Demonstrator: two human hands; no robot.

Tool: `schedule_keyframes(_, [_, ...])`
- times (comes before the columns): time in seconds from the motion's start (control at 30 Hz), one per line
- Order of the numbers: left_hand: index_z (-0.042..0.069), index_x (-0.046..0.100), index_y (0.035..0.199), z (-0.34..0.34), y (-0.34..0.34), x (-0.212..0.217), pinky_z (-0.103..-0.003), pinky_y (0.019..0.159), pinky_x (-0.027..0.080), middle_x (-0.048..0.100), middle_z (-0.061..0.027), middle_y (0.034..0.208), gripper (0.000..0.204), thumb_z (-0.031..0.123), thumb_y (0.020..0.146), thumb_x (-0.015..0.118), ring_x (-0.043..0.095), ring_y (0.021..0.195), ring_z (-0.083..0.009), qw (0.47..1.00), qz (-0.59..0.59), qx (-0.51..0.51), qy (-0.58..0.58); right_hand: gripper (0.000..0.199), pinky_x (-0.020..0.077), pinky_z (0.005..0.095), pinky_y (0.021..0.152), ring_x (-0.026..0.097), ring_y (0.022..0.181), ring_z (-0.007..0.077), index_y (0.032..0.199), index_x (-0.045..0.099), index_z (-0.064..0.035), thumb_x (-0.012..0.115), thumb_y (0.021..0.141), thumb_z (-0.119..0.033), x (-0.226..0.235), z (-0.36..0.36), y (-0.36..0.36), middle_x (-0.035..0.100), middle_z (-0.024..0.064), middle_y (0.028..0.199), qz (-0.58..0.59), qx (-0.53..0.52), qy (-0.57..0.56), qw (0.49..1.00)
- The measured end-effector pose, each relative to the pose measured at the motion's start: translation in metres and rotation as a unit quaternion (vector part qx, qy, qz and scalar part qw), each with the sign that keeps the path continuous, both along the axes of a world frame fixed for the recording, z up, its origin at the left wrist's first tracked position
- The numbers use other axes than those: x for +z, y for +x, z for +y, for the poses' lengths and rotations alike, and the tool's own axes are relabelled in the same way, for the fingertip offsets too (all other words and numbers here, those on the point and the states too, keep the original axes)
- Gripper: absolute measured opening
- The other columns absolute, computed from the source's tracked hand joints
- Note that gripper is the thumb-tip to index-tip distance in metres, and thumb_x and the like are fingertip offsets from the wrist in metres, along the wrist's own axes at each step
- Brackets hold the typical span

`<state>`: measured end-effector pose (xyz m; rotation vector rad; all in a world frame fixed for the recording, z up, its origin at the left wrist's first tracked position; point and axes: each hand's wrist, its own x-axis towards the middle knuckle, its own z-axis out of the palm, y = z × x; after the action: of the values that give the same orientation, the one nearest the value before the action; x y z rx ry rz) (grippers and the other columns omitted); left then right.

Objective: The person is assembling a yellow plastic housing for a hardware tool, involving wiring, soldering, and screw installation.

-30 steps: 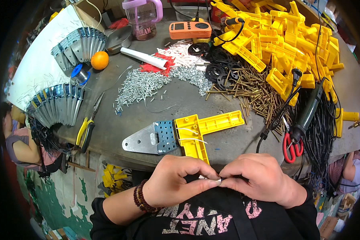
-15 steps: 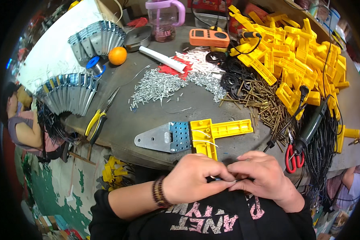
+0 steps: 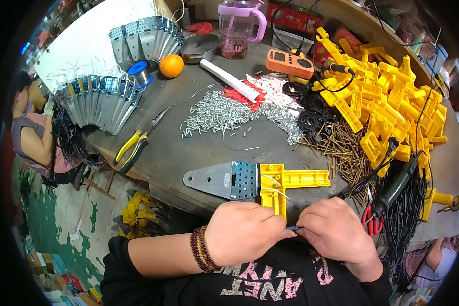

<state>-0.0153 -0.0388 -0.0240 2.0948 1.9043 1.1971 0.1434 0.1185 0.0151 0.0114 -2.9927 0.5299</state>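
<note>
Between my two hands, just in front of the table's near edge, a short piece of thin blue wire (image 3: 292,228) shows. My left hand (image 3: 246,232) pinches one end, its fingers curled. The other end disappears into the closed fingers of my right hand (image 3: 336,229). Just beyond them on the table lies a yellow plastic handle shell (image 3: 305,178) with a pointed grey metal plate (image 3: 211,179) joined to its left side. Two white wire leads (image 3: 274,191) stick out of the shell. My fingers hide most of the blue wire.
Long-nose pliers (image 3: 140,140) lie at left, near fanned metal plates (image 3: 99,104) and an orange (image 3: 171,66). Beyond the shell are piles of screws (image 3: 214,112) and brass-coloured bolts (image 3: 341,153). Yellow shells (image 3: 382,97), a soldering iron (image 3: 395,188) and black cables (image 3: 400,229) crowd the right.
My hands have drawn slightly apart, so the blue wire now shows between them. The whole view has shifted, and the tabletop things sit farther right in the picture.
</note>
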Motion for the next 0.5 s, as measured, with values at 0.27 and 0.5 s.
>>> schedule_keyframes(0.27, [0.010,0.065,0.076,-0.028,-0.058,0.019,-0.035,0.058,0.050,0.061,-0.0053,0.070,0.014,0.020,0.080,0.074,0.062,0.064,-0.0264,0.992,-0.002,-0.041,-0.119,0.014,0.0497,0.0383,0.057,0.064,0.069,0.0303,0.088,0.064,-0.0098,0.060,0.092,-0.023,-0.023,0.023,0.003,0.062,0.0097,0.072,-0.154,0.040,-0.145,0.977])
schedule_keyframes(0.5, [0.006,0.068,0.095,0.073,-0.191,-0.010,-0.043,0.080,0.050,0.066,-0.0156,0.095,0.021,0.025,0.089,0.061,0.063,0.091,-0.0343,0.956,0.123,0.244,-0.110,0.025,0.0477,0.0289,0.059,0.060,0.061,0.0160,0.093,0.065,-0.0010,0.055,0.099,-0.023,-0.041,0.052,-0.002,0.063,0.0062,0.071,-0.238,-0.016,-0.466,0.852])
